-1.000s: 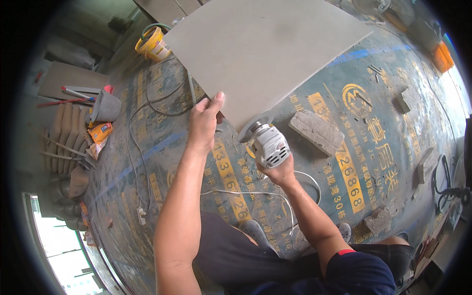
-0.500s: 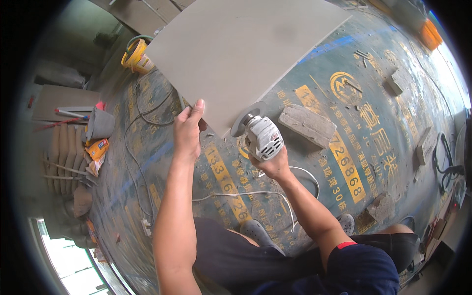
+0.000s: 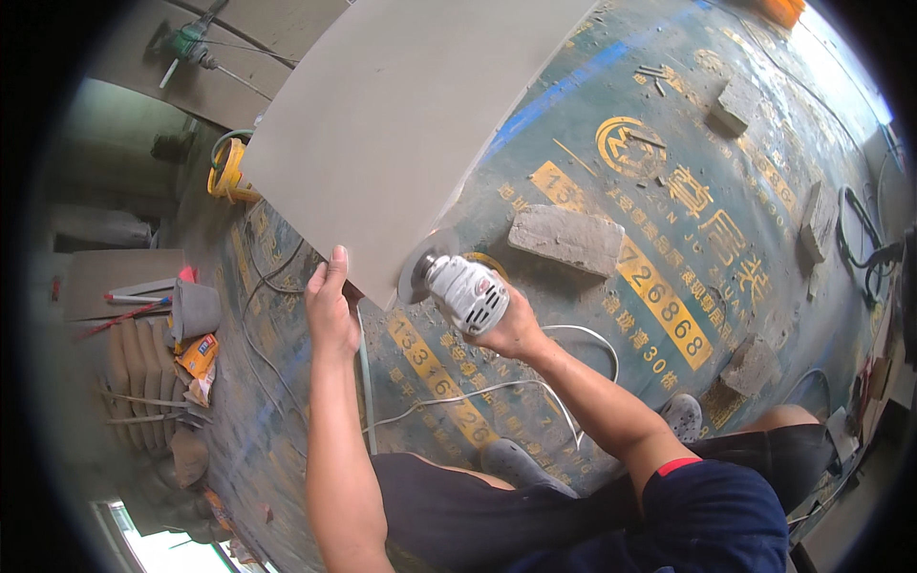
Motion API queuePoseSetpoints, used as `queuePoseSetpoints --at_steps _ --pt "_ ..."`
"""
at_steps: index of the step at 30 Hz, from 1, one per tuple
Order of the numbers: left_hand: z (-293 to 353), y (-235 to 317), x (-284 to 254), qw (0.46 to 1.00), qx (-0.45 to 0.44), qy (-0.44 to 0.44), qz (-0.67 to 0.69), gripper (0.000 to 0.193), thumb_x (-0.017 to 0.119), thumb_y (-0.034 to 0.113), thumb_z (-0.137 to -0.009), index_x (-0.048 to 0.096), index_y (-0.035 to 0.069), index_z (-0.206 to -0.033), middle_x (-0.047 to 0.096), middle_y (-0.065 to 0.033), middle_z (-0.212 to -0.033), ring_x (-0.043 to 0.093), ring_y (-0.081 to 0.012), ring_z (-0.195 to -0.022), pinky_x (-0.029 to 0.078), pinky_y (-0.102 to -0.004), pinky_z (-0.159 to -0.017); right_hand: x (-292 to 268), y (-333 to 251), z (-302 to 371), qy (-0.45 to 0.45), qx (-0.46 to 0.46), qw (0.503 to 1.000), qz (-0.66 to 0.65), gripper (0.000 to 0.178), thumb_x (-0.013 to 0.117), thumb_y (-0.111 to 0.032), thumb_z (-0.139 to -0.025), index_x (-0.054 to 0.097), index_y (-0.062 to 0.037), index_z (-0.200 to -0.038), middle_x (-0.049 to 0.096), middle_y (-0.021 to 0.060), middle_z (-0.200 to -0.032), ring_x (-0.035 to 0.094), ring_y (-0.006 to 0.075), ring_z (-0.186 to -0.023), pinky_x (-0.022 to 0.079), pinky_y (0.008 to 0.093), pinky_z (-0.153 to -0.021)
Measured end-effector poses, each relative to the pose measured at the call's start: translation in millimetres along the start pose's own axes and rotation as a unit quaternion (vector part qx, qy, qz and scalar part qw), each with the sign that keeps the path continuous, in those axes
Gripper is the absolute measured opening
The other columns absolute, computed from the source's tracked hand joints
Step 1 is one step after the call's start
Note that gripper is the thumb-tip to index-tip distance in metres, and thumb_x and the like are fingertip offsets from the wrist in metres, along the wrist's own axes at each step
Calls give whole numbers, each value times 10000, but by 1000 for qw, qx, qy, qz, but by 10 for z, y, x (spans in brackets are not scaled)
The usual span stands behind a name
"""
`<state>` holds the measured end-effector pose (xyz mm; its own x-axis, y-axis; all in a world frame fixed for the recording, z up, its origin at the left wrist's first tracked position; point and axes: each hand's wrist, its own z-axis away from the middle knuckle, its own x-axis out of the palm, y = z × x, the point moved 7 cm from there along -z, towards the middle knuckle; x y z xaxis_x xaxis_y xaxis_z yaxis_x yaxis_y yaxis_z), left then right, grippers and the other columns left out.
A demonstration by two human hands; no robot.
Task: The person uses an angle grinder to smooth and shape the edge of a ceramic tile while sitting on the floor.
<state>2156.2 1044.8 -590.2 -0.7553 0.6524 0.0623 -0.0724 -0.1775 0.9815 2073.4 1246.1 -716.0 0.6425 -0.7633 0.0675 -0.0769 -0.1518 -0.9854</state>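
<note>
Large grey square tile [image 3: 401,124] gripped at its near corner

The tile edge is clasped by the left hand [image 3: 330,310]; a silver-grey angle grinder [image 3: 458,286] is held closed-fisted in the right hand [image 3: 516,329].

The grinder [image 3: 465,291] in the right hand [image 3: 511,329] now sits closer to the tile [image 3: 401,134], its disc touching the near corner at about 6 o'clock of the slab. The left hand [image 3: 330,306] grips the tile's edge lower, toward 7 o'clock, thumb over the top face.
</note>
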Motion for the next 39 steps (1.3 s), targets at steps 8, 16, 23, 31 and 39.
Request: queuePoseSetpoints --at_steps 8,16,23,31,39 --pt "9 47 43 1000 -7 -21 -5 385 581 284 -1022 576 -52 -1210 651 -115 -1174 630 -180 -1066 512 -333 -927 -109 -122 -38 11 -16 1000 -2 707 826 -193 -631 555 -13 -1259 664 160 -1105 662 301 -1046 515 373 -950" --pt "11 32 85 1000 -11 -13 0 394 572 280 -1025 564 -60 -1223 646 -111 -1191 626 -193 -1081 495 -336 -956 -233 41 -133 14 94 993 -76 679 833 -179 -613 576 -32 -1224 676 156 -1121 667 283 -1055 513 360 -941" --pt "-4 5 37 1000 -2 -25 11 395 565 274 -1028 561 -64 -1234 641 -122 -1214 620 -215 -1109 491 -355 -967 -200 -44 -194 1 76 993 -95 724 830 -183 -596 573 -18 -1253 669 171 -1154 658 308 -1095 503 372 -970" --pt "29 32 114 1000 -3 -25 2 395 550 283 -1035 565 -61 -1229 637 -119 -1230 622 -210 -1110 494 -360 -958 -97 -38 -42 -8 41 999 18 744 852 -235 -625 529 -33 -1265 649 208 -1164 646 363 -1102 518 424 -963" --pt "-3 38 57 999 -1 -43 -16 474 492 271 -1056 450 -70 -1383 572 -138 -1345 576 -253 -1213 455 -400 -1042 -166 -83 -55 1 20 1000 -16 712 843 -179 -600 557 -31 -1235 666 184 -1134 651 371 -1083 519 401 -945"
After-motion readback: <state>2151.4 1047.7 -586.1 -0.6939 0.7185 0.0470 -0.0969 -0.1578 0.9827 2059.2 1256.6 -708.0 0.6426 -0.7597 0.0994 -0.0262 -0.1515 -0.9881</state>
